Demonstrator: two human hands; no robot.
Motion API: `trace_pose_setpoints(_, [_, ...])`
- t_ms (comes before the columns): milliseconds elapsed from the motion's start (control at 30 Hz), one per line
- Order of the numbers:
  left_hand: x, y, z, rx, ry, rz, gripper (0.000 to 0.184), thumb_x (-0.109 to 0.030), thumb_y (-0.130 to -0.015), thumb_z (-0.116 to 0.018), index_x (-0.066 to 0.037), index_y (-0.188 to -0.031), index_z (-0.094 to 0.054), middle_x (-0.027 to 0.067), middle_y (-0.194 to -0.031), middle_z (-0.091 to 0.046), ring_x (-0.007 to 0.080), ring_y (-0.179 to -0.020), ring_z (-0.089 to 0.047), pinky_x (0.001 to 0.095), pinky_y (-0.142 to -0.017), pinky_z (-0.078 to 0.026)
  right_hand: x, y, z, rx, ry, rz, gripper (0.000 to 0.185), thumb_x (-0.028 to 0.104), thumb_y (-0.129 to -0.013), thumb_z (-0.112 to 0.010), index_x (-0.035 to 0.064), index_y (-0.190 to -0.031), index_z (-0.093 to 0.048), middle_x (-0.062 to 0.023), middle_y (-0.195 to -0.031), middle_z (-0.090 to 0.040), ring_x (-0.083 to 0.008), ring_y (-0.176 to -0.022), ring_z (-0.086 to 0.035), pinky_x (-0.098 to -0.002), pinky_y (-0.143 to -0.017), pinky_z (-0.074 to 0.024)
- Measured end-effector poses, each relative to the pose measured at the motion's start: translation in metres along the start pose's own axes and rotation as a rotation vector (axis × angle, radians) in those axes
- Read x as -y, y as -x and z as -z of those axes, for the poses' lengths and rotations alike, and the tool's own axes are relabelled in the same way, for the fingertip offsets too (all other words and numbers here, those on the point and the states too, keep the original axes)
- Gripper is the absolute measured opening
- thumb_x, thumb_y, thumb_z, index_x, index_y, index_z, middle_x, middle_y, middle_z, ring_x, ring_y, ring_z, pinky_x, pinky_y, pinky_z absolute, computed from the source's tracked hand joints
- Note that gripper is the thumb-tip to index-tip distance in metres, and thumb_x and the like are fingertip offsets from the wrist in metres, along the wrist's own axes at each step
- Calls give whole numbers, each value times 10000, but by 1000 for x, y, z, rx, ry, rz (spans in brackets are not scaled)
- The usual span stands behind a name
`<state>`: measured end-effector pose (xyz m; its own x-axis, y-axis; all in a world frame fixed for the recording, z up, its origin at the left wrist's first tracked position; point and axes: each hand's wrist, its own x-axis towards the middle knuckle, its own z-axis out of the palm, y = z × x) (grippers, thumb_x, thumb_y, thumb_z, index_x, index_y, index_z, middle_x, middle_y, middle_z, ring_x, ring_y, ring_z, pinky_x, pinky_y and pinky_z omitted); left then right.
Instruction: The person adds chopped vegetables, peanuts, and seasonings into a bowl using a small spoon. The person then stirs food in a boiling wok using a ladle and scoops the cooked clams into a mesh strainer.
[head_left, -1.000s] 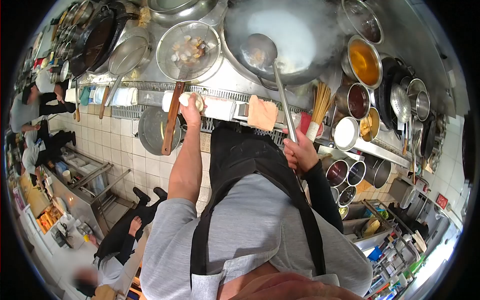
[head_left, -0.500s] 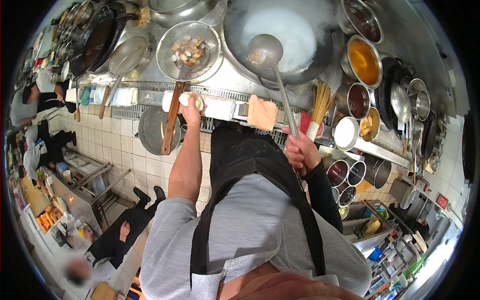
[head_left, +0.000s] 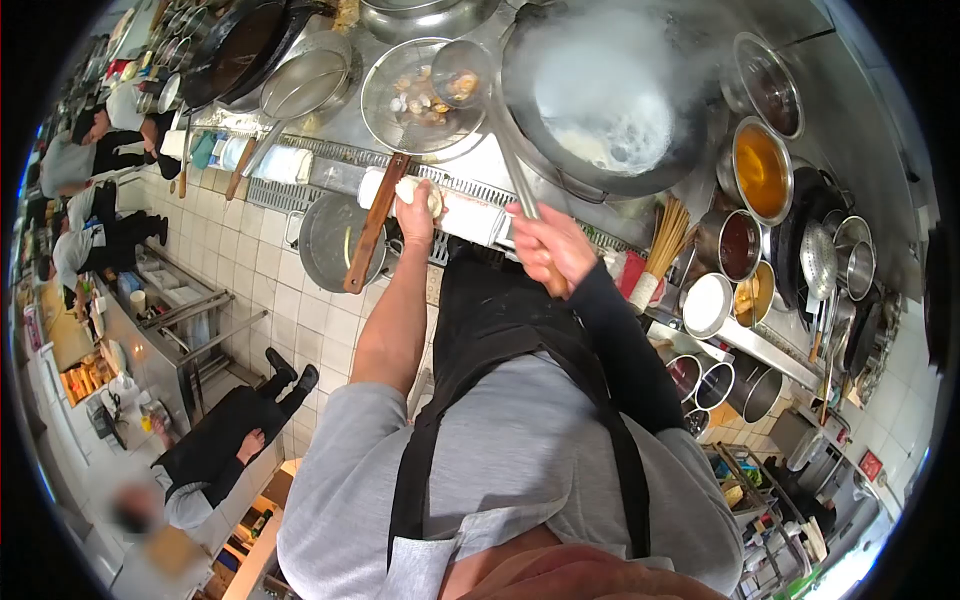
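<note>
My right hand (head_left: 555, 245) is wrapped round the handle of a long metal ladle (head_left: 464, 75). Clams show in the ladle's bowl, which sits over the right side of a round wire strainer (head_left: 377, 128). More clams (head_left: 420, 95) lie in that strainer, whose wooden handle (head_left: 378, 225) points back towards me. Closed on a bunched whitish cloth (head_left: 434, 200), my left hand (head_left: 415, 212) is just right of the wooden handle. To the ladle's right, a big wok (head_left: 540, 140) holds cloudy, steaming white liquid (head_left: 610, 100).
Steel bowls, one with orange liquid (head_left: 762, 175), line the right side beside a bamboo brush (head_left: 662, 255). Below the counter's left edge is a grey pot (head_left: 325, 250). A second strainer (head_left: 305, 82) lies left. A person in dark clothes (head_left: 225, 435) is at lower left; others are farther back.
My right hand has moved left with the ladle, taking its bowl from over the wok to over the strainer. The view has shifted, and my left hand keeps its grip on the cloth.
</note>
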<state>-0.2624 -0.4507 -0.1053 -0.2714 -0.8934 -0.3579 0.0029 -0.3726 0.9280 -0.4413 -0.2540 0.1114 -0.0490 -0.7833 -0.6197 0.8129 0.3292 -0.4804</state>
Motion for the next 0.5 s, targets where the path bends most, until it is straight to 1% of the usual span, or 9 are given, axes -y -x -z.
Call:
trace_pose_setpoints(67, [-4,1,0,3,-21,7,279,-255,-994,-654,13,-1049,-603,135,-785,-710,203,-540,-672,310,-418,-526,0,-36,-5,-70,182,14,236,137,-1020,-666,59,-1191,-524,5,-756,-488,-64,-535,-429,-261,-429,-364])
trace_pose_setpoints(100, [-5,2,-1,-10,-15,3,279,-258,-991,-655,10,-1049,-604,134,-784,-709,204,-538,-673,310,-414,-523,-3,-52,-5,-107,294,51,226,128,-1016,-669,26,-1172,-542,-17,-769,-533,-98,-515,-452,-295,-432,-385])
trace_pose_setpoints(167, [-5,1,-3,-32,1,1,280,-263,-986,-657,5,-1048,-604,131,-782,-708,205,-535,-673,309,-407,-517,-16,-57,-6,-306,774,194,269,84,-1021,-654,-18,-1248,-552,-63,-875,-643,-139,-637,-594,-306,-568,-517])
trace_pose_setpoints(267, [-4,0,2,-10,-23,48,298,-282,-976,-665,-1,-1051,-603,113,-766,-703,196,-523,-670,299,-390,-478,-39,-53,25,-351,655,747,375,31,-1020,-647,-35,-1373,-538,-94,-1100,-705,-157,-919,-675,-293,-804,-570])
trace_pose_setpoints(300, [-8,3,1,0,-27,67,301,-285,-974,-666,-1,-1052,-602,109,-763,-702,194,-521,-670,297,-388,-470,-35,-42,39,-377,598,687,453,-4,-1012,-653,-16,-1446,-524,-113,-1263,-678,-150,-1136,-626,-299,-981,-529])
trace_pose_setpoints(400, [-7,2,0,-44,-27,55,298,-296,-976,-673,-11,-1034,-608,110,-759,-702,192,-513,-668,297,-386,-460,-23,-23,106,-636,788,781,429,57,-987,-695,-22,-1386,-558,-104,-1147,-676,-187,-1036,-630,-335,-930,-534])
trace_pose_setpoints(467, [-2,2,0,-39,-31,59,300,-300,-982,-674,-11,-1036,-618,112,-767,-708,190,-510,-662,299,-395,-476,-5,-5,139,-844,952,635,427,148,-988,-696,-4,-1365,-566,-102,-969,-664,-231,-871,-640,-354,-823,-542])
trace_pose_setpoints(500, [-1,0,1,-36,-41,74,308,-291,-986,-670,5,-1056,-621,119,-784,-713,194,-524,-666,303,-417,-506,7,4,137,-921,1089,641,424,169,-990,-693,0,-1358,-567,-95,-912,-651,-235,-781,-643,-352,-736,-554])
